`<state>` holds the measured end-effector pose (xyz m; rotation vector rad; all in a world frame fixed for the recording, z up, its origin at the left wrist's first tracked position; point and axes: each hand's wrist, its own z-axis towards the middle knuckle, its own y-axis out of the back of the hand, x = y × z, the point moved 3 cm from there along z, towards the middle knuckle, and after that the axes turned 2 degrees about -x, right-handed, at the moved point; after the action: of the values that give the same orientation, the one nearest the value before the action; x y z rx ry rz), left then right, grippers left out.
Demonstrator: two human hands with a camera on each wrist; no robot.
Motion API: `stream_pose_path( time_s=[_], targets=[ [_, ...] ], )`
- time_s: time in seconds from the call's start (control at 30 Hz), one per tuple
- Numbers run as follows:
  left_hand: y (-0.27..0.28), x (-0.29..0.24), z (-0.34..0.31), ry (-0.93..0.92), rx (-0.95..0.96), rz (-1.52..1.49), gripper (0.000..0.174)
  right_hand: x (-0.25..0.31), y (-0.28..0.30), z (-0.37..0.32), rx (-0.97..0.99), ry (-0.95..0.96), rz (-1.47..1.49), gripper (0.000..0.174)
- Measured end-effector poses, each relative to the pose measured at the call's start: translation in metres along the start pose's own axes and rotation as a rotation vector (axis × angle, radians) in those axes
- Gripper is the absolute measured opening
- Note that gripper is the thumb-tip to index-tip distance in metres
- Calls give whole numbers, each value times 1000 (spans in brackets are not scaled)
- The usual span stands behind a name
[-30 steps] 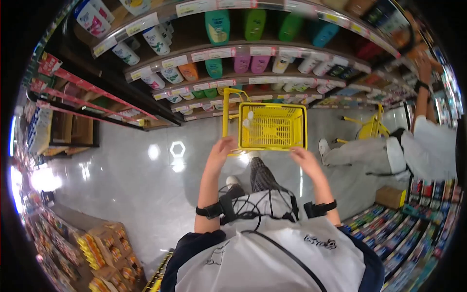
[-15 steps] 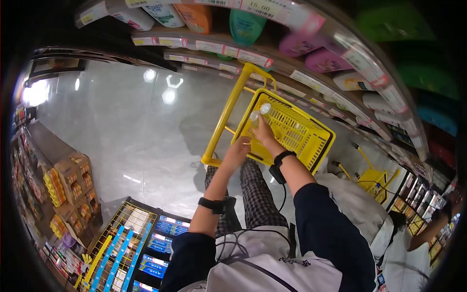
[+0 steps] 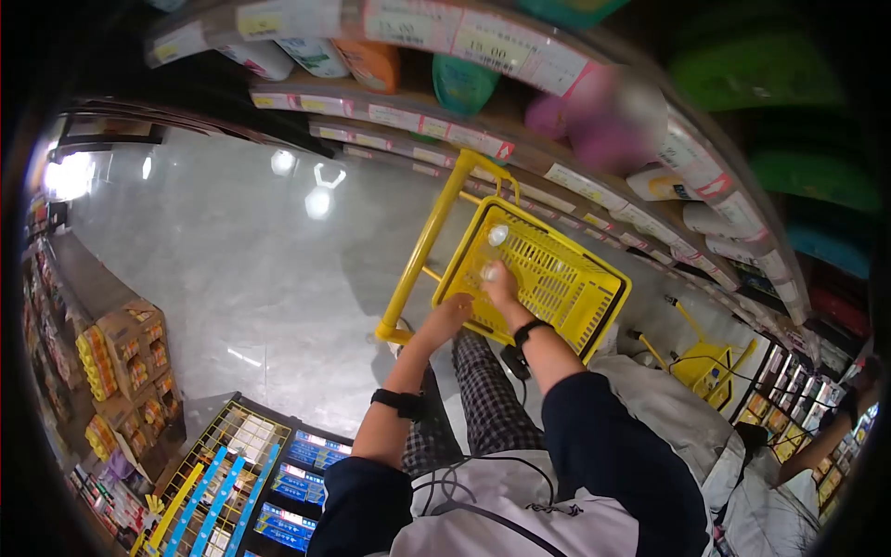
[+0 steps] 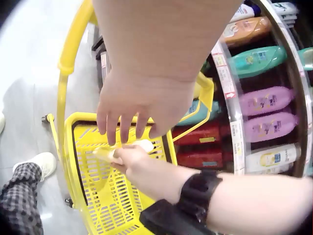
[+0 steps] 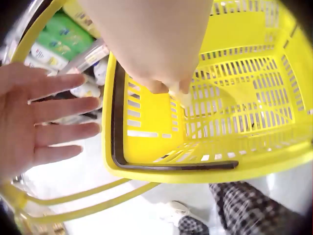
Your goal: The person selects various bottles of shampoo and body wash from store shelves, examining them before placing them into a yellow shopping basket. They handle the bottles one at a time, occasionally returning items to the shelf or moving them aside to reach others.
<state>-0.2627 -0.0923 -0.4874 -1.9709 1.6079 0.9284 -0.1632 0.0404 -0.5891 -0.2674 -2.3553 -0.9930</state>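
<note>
My right hand point(image 3: 502, 284) reaches down into the yellow shopping basket point(image 3: 608, 306) and grips a small pale bottle point(image 4: 103, 155). Beside that bottle, a second whitish one point(image 3: 498, 234) lies near the handle-side end of the basket. Most of the gripped bottle is hidden behind the fingers in the right wrist view. My left hand point(image 3: 449, 317) hovers at the basket's near rim with nothing in it. In the right wrist view its fingers point(image 5: 68, 105) are straight and spread. The basket's yellow pull handle point(image 3: 422, 251) stands to the left.
Shelves with shampoo bottles, among them a green one point(image 3: 464, 82) and purple ones point(image 4: 269, 99), run close past the basket's far side. Another person point(image 3: 770, 501) is at the right by a second yellow basket point(image 3: 705, 367). A wire rack point(image 3: 218, 464) stands behind on the left.
Both hands came from outside the basket's near corners to its handle end, the right one going inside and taking hold of a bottle. The view has turned, bringing the shelves nearer.
</note>
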Motion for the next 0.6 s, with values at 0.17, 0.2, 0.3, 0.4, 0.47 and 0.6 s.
stream_pose_path(
  time_s=[0.17, 0.2, 0.3, 0.4, 0.47, 0.6],
  targets=[
    [27, -48, -51, -237, 83, 12, 44, 59, 108, -92, 318, 87, 220, 37],
    [31, -62, -65, -293, 67, 63, 47, 74, 129, -113, 330, 140, 152, 36],
    [32, -88, -102, -541, 147, 160, 65, 149, 199, -200, 315, 323, -179, 37],
    [41, -160, -171, -727, 227, 276, 69, 181, 230, -259, 324, 494, -250, 39],
    [51, -190, -213, -787, 302, 350, 71, 203, 246, -291, 334, 540, -207, 39],
    [73, -204, -278, -684, 409, 425, 66, 262, 283, -387, 449, 502, 157, 36]
  ],
)
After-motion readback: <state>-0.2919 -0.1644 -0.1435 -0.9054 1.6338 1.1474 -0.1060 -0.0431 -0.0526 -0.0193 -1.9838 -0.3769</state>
